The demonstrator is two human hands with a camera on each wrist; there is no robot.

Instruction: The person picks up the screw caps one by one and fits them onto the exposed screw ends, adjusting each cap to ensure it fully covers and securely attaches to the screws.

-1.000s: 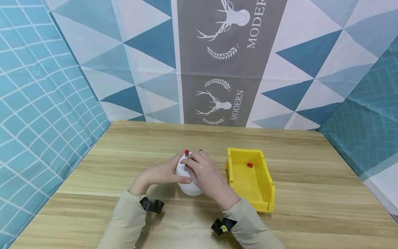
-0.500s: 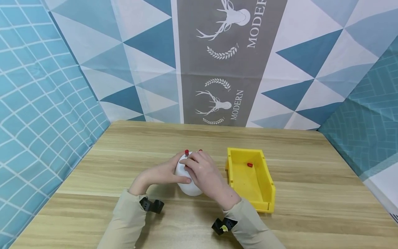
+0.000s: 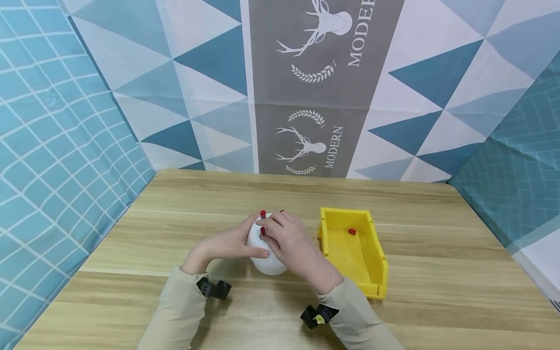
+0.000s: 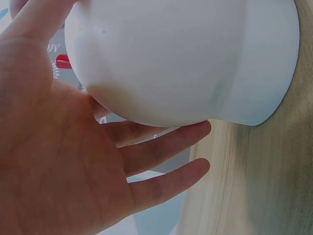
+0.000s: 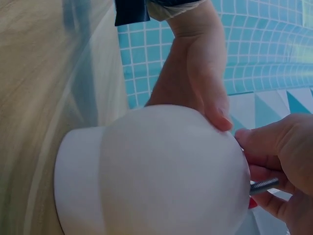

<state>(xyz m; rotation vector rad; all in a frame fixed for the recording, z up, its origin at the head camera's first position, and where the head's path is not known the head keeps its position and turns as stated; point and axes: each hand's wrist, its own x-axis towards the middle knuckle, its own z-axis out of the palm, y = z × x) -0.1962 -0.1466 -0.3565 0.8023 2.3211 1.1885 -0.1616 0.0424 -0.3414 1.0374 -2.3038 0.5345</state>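
A white rounded body (image 3: 268, 265) with a short cylindrical base stands on the table in front of me. My left hand (image 3: 228, 243) holds its left side, thumb in front and fingers spread along the far side. Red caps stick up from its top: one red cap (image 3: 263, 214) at the back left, another partly behind my right hand (image 3: 294, 243), and a nearer one between that hand's thumb and forefinger, which stand apart around it. A bare threaded metal stud (image 5: 264, 186) juts from the top among the right fingers in the right wrist view.
To the right of the hands stands a yellow plastic bin (image 3: 377, 243), with one loose red cap (image 3: 352, 232) lying inside. The wooden table (image 3: 437, 272) reaches a patterned cloth backdrop (image 3: 218, 112) at the back.
My right thumb and forefinger have parted, and the near red cap between them has come into sight. That hand has shifted slightly right; the left hand stays put.
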